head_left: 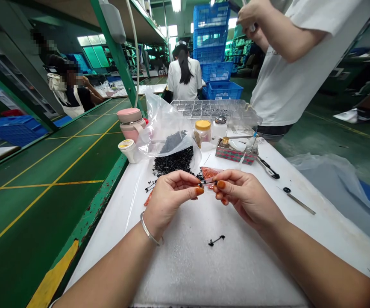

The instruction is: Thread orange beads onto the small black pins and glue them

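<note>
Between my two hands a small black rod-like part [208, 182] is held level above the white tabletop. My left hand [175, 190] pinches its left end between thumb and forefinger. At its right end, my right hand [238, 190] grips it in the same way. A similar black part [216, 241], thin with knobbed ends, lies on the table below my hands. Behind my left hand spreads a heap of black parts [174, 162], spilling from a clear plastic bag [159, 124]. Small bags of orange-red pieces [209, 172] lie just behind my fingers, partly hidden.
A pink mug [130, 122], a white tub [127, 149], a yellow-lidded jar [203, 131] and a patterned box [234, 152] stand behind the heap. A divided clear tray [210, 109] lies farther back. On the right are a cutter [268, 167] and a metal strip [300, 203]. A person [287, 72] stands beyond.
</note>
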Demonstrator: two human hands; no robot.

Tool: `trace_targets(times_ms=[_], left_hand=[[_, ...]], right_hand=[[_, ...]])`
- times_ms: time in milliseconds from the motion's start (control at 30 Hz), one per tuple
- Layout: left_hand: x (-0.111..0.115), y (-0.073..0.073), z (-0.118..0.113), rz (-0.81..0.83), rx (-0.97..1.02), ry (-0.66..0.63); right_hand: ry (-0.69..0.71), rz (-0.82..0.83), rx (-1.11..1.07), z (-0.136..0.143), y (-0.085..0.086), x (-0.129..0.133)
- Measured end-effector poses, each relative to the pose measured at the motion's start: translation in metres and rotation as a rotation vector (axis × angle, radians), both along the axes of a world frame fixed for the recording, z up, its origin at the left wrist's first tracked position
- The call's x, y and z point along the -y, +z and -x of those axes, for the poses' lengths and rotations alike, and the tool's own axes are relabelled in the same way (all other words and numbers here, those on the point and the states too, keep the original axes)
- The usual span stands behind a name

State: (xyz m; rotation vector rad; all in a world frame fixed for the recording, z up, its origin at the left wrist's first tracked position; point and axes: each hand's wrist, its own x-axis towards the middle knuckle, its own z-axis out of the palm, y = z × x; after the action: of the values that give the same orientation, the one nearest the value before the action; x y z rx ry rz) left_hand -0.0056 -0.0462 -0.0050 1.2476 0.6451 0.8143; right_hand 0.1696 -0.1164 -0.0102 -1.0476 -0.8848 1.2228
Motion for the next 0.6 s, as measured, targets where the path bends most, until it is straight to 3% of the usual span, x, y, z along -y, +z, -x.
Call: trace_targets(times_ms=[600], left_hand=[[0.0012,0.0028,0.0002,-0.035,0.002,0.091]], right_hand=[[0.014,-0.014,-0.001,0.0003,0.0011,0.0005]])
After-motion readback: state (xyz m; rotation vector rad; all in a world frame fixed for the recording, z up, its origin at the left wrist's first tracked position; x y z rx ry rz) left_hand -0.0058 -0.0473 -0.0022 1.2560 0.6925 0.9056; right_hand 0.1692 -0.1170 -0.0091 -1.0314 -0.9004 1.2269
